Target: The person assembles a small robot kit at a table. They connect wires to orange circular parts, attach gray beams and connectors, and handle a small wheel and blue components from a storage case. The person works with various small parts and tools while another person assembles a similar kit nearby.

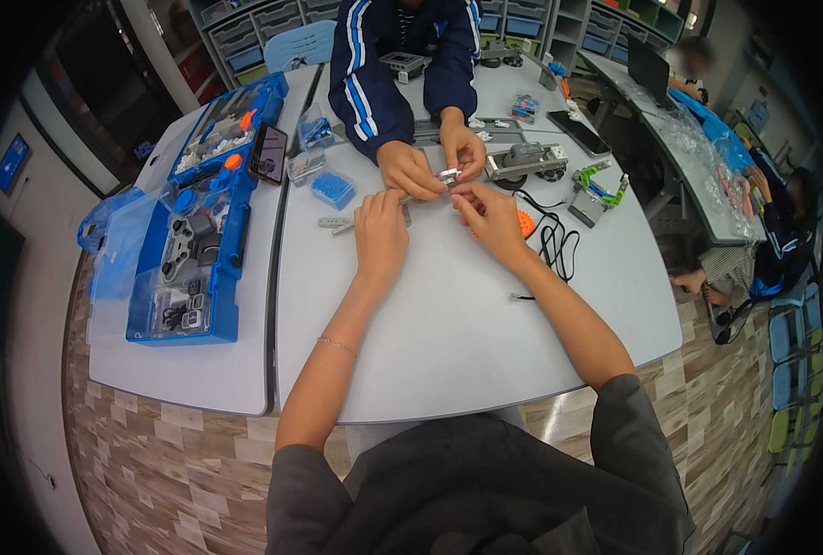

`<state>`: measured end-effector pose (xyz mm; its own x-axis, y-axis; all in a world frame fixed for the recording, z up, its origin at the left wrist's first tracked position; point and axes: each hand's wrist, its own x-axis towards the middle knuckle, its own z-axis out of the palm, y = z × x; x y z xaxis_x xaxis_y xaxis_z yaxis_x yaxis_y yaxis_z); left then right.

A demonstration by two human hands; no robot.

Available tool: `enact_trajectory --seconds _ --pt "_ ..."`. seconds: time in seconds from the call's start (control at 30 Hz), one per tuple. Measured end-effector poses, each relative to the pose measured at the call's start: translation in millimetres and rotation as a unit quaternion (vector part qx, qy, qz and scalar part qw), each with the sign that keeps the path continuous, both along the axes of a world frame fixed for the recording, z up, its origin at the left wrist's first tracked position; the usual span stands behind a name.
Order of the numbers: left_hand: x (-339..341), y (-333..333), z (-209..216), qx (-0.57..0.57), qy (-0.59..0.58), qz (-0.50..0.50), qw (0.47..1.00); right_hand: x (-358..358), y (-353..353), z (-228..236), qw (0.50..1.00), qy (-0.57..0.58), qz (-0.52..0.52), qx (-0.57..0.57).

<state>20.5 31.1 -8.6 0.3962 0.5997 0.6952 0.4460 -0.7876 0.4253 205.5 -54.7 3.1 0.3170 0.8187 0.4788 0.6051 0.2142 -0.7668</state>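
- White building-brick piece (pixel 448 176): above the far part of the worktop (pixel 430 324), between the fingers of the co-worker's hands (pixel 411 170).
- Right hand (pixel 493 220): just beside the piece, thumb and fingertips drawn together; impossible to tell whether the grip has a small part in it.
- Left hand (pixel 381 229): beside the co-worker's nearer fingers, knuckles up; state of the grip hidden, impossible to tell.
- For fine shared handling, probably best to steady the piece from one side only, leave a clear line of sight, and press straight, never slantwise.
- Wise to keep sleeves and wrists off the black cable (pixel 556 242) and orange wheel (pixel 526 223).
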Motion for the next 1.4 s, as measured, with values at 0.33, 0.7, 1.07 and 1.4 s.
enact_trajectory --seconds 0.33,0.7,1.07,1.4 --pt "1 2 -1 -0.008 -0.01 -0.009 1.0 1 0 -1 1.0 0.003 0.001 0.001" --pt "2 4 0 -0.008 -0.015 -0.011 1.0 22 9 8 0.959 -0.233 -0.046 0.154" --pt "6 7 -2 -0.004 -0.019 -0.015 1.0 22 13 5 0.95 -0.272 -0.039 0.146" --pt "6 9 0 -0.005 -0.034 -0.026 0.999 19 14 6 0.949 -0.276 -0.054 0.145"
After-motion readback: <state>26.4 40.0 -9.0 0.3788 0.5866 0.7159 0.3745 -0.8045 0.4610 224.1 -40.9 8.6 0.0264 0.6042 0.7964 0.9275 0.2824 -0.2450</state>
